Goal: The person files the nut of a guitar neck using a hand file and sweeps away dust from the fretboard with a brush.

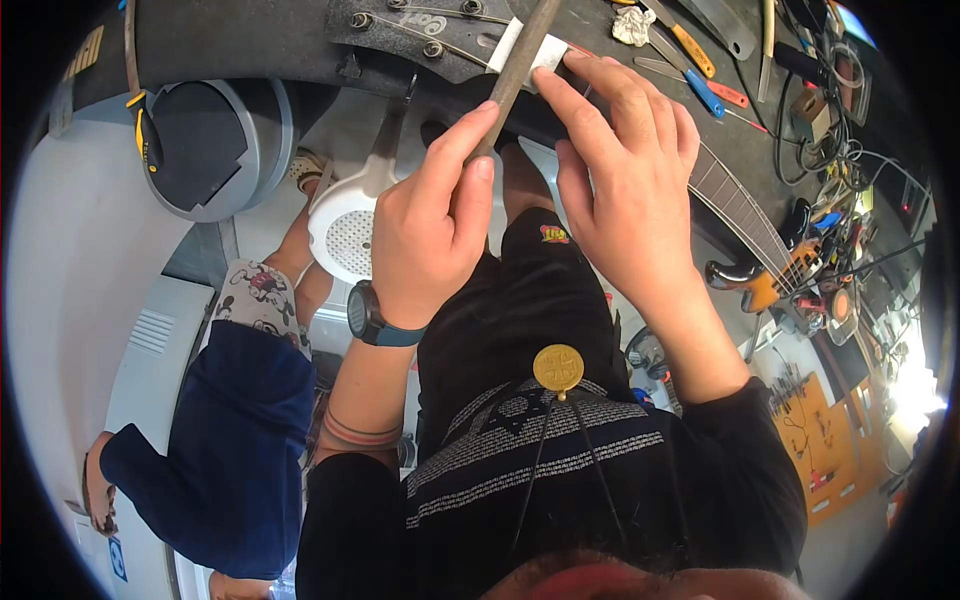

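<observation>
My left hand pinches the near end of a long grey-brown file between thumb and fingers. The file slants up and away across a white strip on the neck of a bass guitar, just beside its black headstock with "Cort" lettering. Over the neck lies my right hand, its fingers bent and partly spread. Its index fingertip rests at the edge of the white strip, close to the file. Beyond that hand the fretboard runs down right to the sunburst body.
Several files and handled tools lie on the dark bench at upper right, near tangled cables. A yellow-black screwdriver is at the left edge. Below are a white perforated stool and another person in a navy shirt.
</observation>
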`<action>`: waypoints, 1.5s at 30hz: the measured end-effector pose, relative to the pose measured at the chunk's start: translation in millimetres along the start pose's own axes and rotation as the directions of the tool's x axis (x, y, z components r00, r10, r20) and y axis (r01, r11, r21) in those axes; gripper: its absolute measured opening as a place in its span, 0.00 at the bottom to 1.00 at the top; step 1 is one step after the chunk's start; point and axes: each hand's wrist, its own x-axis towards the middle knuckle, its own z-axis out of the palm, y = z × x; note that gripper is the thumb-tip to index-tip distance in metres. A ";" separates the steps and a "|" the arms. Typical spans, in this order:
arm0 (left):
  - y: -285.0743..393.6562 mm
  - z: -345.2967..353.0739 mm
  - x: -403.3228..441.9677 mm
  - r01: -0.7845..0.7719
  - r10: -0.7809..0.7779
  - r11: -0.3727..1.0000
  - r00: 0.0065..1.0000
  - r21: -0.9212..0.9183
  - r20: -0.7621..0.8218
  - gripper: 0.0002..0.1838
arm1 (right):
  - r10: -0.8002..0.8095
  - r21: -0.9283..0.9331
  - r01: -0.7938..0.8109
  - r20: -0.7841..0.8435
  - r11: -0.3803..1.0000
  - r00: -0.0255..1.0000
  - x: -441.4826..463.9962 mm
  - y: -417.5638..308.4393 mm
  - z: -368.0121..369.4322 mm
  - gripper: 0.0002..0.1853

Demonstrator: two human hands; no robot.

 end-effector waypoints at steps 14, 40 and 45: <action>7.0 10.9 38.6 -0.096 0.096 0.994 0.995 0.048 0.002 0.24 | 0.004 -0.015 -0.003 0.031 1.000 1.000 2.6 -1.7 -2.9 0.36; 0.5 11.4 25.7 -0.092 0.092 0.996 0.995 0.008 -0.034 0.23 | 0.005 -0.036 -0.002 0.082 0.999 0.997 -0.4 -1.5 -2.9 0.42; -2.0 0.4 -6.3 -0.067 0.067 0.997 0.998 -0.022 -0.017 0.22 | 0.015 -0.032 -0.012 0.098 0.999 0.995 -0.5 -0.1 -4.7 0.42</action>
